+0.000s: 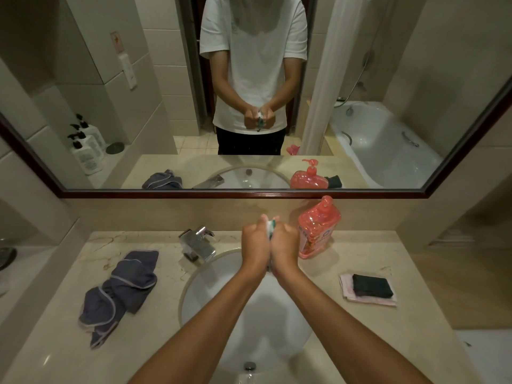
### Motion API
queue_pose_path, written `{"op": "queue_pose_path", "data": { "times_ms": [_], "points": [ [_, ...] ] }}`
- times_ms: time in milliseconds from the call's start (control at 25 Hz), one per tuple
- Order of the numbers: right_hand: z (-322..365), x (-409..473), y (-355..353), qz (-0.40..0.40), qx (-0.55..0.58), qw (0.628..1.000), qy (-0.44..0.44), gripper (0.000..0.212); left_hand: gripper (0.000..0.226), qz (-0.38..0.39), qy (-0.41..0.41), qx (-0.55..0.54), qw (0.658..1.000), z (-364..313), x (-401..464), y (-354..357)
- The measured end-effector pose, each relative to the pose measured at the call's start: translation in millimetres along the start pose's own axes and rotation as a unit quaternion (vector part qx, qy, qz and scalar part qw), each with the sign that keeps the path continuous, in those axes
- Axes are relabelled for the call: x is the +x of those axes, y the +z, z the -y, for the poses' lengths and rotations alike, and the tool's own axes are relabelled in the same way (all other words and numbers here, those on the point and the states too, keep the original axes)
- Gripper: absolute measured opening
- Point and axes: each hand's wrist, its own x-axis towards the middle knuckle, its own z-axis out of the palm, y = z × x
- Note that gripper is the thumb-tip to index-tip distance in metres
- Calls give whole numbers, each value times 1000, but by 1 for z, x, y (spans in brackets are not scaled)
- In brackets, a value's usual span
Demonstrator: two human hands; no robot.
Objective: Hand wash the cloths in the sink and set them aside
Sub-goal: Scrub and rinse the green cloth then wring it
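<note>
**Cloth clenched between both hands over sink**

Presently, both hands are raised together above the far part of the sink (pixel 199 289). The left hand (pixel 256 245) and the right hand (pixel 285 246) sit side by side, heels touching, fingers curled round a small white-and-green cloth (pixel 271 227). Only a bunched tip of that cloth shows, between the knuckles at the far side of the hands; the rest is hidden inside the grip. The mirror (pixel 83 79) confirms both fists clenched on it.

On the counter (pixel 388 245), left of the sink, lies a crumpled grey cloth (pixel 122 292) with pale edging. The tap (pixel 198 242) stands at the far left of the basin rim. A pink soap bottle (pixel 318 227) with a pump stands just right of the hands, on the far side of the counter. Further right and nearer, a dark folded cloth (pixel 372 285) rests on top of a pink folded cloth (pixel 368 299), well apart from the sink.
</note>
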Motion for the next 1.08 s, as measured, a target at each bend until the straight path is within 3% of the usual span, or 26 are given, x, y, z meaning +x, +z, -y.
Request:
{"op": "queue_pose_path", "data": {
  "times_ms": [560,1080],
  "points": [
    [2,-14,3,25,-35,999,-20,48,52,-10,3,-12,1000,-6,5,-7],
    [7,-6,3,12,0,1000,18,47,58,-9,3,-8,1000,-5,3,-2]
  ]
}}
